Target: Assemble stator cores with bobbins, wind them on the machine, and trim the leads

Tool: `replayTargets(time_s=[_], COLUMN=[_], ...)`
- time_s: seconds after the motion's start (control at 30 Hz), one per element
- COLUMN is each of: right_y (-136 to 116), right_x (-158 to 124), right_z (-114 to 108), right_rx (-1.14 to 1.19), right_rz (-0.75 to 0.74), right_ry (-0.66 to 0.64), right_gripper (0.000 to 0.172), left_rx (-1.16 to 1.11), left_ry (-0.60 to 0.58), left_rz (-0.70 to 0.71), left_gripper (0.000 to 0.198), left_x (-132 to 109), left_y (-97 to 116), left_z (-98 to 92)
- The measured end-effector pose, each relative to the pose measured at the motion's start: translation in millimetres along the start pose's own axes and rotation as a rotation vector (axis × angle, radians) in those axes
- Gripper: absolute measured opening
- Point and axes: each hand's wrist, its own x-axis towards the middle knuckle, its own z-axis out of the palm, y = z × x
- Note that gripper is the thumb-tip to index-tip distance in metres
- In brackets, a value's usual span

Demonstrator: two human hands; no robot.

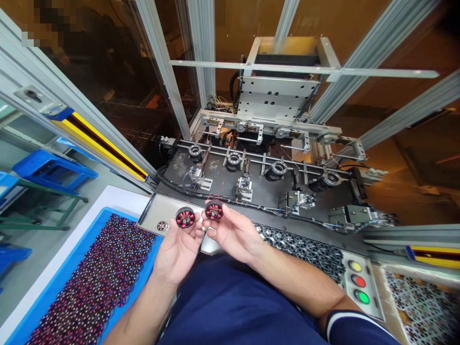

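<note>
My left hand (pixel 177 251), palm up, has its thumb and fingers closed around a black ring-shaped motor stator (pixel 185 218) with red wire windings. Just to the right, my right hand (pixel 237 235) pinches a second wound stator (pixel 214 211) of the same kind by its rim. Both parts are held side by side above the front ledge of the machine, their open faces turned toward me. Thin red wire ends rise from the right one. A small loose stator (pixel 162 225) lies on the metal ledge left of my left hand.
A blue tray (pixel 154 254) full of wound stators stands at left. Behind my hands, the machine's black bed (pixel 223 177) carries several ring holders (pixel 234 161). Unwound cores (pixel 298 244) lie right of my hands, near yellow, red and green buttons (pixel 358 281). Blue stools (pixel 53 165) stand far left.
</note>
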Motion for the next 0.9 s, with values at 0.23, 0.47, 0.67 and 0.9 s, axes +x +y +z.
replayTargets(time_s=[0.23, 0.47, 0.67, 0.9], right_y=[-0.3, -0.3, -0.7, -2.2], right_x=[-2.0, -3.5, -3.1, -5.1], right_z=[1.9, 2.7, -0.5, -2.3], right_rx=[-0.009, -0.029, -0.049, -0.07], right_rz=[0.005, -0.007, -0.016, -0.018], right_ry=[0.004, 0.008, 0.022, 0.034], right_gripper=[0.027, 0.031, 0.035, 0.034], left_rx=[-0.002, 0.01, 0.098, 0.191], left_ry=[-0.021, 0.001, -0.043, -0.081], left_rz=[-0.002, -0.013, 0.069, 0.165], left_gripper=[0.019, 0.021, 0.032, 0.04], left_x=[-0.6, -1.0, -4.0, -9.1], left_y=[0.3, -0.1, 2.3, 15.2], left_z=[-1.3, -1.2, 2.5, 4.9])
